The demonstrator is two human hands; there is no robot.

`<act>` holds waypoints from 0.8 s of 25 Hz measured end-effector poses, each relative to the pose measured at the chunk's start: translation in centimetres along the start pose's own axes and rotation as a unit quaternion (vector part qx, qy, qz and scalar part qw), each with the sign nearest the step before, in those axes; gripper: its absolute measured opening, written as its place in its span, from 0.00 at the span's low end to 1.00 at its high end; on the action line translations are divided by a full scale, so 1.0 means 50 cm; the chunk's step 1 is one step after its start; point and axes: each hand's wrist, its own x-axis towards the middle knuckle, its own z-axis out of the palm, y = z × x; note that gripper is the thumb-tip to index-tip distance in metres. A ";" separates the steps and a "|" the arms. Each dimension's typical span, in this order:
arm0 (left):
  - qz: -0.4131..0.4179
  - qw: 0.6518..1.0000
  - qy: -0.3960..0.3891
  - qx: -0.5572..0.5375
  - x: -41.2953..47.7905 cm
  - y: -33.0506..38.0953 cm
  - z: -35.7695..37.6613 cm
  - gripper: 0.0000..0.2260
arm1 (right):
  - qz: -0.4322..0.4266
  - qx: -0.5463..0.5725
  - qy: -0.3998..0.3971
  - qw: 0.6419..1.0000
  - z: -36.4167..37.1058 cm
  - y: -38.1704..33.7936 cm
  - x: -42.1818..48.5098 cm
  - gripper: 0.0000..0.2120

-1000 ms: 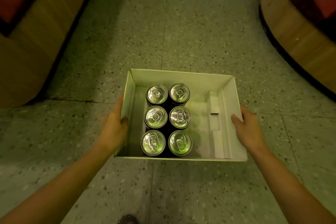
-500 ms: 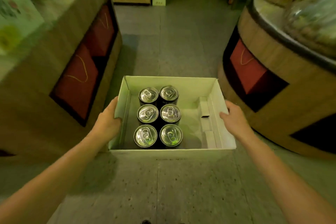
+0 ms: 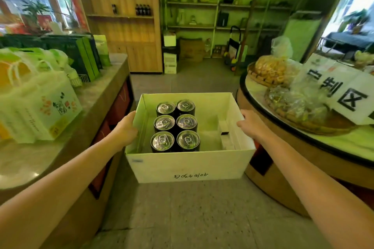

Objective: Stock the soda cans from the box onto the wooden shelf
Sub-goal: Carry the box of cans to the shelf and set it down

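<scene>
I hold an open white cardboard box (image 3: 188, 166) in front of me, above the floor. My left hand (image 3: 125, 129) grips its left wall and my right hand (image 3: 250, 124) grips its right wall. Several black soda cans (image 3: 175, 125) with silver tops stand upright in two rows in the box's left half. A small white cardboard insert (image 3: 224, 133) lies in the right half. The wooden shelf (image 3: 121, 16) stands at the far end of the aisle, with a few dark bottles on one board.
A long counter (image 3: 97, 95) with white gift bags (image 3: 38, 105) and green boxes runs along my left. A round wooden display table (image 3: 303, 147) with bagged snacks and a paper sign stands at my right. Stacked cartons (image 3: 170, 54) and a hand trolley (image 3: 233, 48) sit near the shelf.
The box has come up off the floor in both hands. My view has tilted up from the floor to the aisle, counters and shelves ahead.
</scene>
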 end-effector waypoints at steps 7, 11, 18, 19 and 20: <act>0.019 1.000 -0.012 0.001 0.054 0.031 -0.049 0.24 | 0.012 0.005 0.019 1.000 -0.010 -0.056 0.044 0.14; 0.013 1.000 -0.019 0.001 0.108 0.021 -0.069 0.24 | 0.018 0.010 0.022 1.000 0.020 -0.076 0.092 0.12; -0.011 1.000 0.000 0.014 0.264 0.025 -0.089 0.23 | 0.009 0.016 0.015 1.000 0.078 -0.109 0.245 0.11; -0.012 1.000 0.005 0.017 0.292 0.027 -0.088 0.23 | 0.004 0.014 0.010 1.000 0.083 -0.113 0.280 0.10; -0.012 1.000 0.010 0.014 0.323 0.030 -0.086 0.22 | -0.001 0.013 0.005 1.000 0.086 -0.116 0.317 0.10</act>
